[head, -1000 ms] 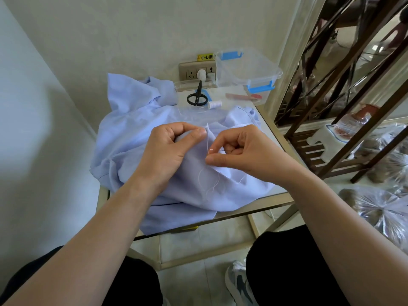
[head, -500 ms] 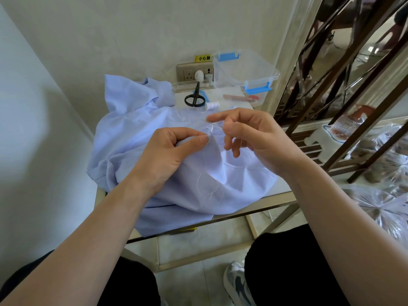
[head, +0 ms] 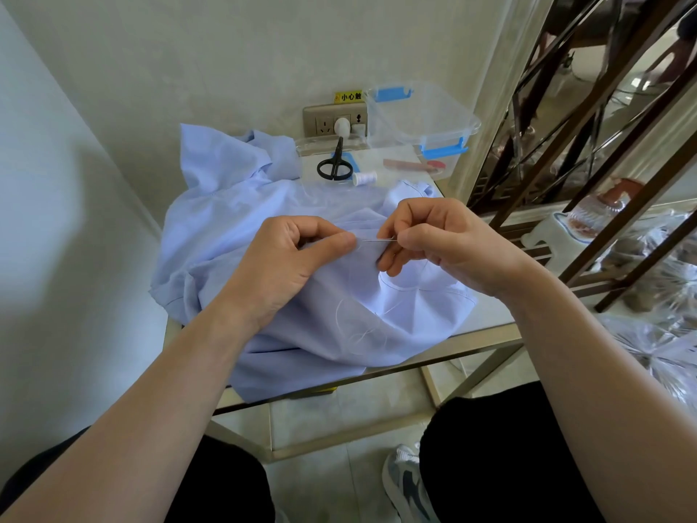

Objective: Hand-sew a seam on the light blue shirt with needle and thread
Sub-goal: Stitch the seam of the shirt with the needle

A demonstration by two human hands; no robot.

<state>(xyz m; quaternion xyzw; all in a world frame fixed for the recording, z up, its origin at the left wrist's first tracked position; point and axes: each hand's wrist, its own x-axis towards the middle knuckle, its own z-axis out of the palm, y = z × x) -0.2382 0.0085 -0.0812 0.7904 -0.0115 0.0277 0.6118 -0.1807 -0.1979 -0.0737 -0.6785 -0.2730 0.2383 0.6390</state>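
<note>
The light blue shirt lies crumpled over a small glass-topped table. My left hand pinches a fold of the shirt between thumb and forefinger near the middle. My right hand holds the thin needle level, its tip pointing left at the pinched fold. White thread lies in loose loops on the cloth below my hands.
Black scissors and a white thread spool rest at the table's back, beside a clear plastic box with blue clips. A wall socket is behind. A dark metal rack stands to the right. My knees are under the table's front edge.
My right hand came up and away from the cloth, then dropped back beside my left hand; the needle now points level at the pinched fold. My left hand kept its pinch.
</note>
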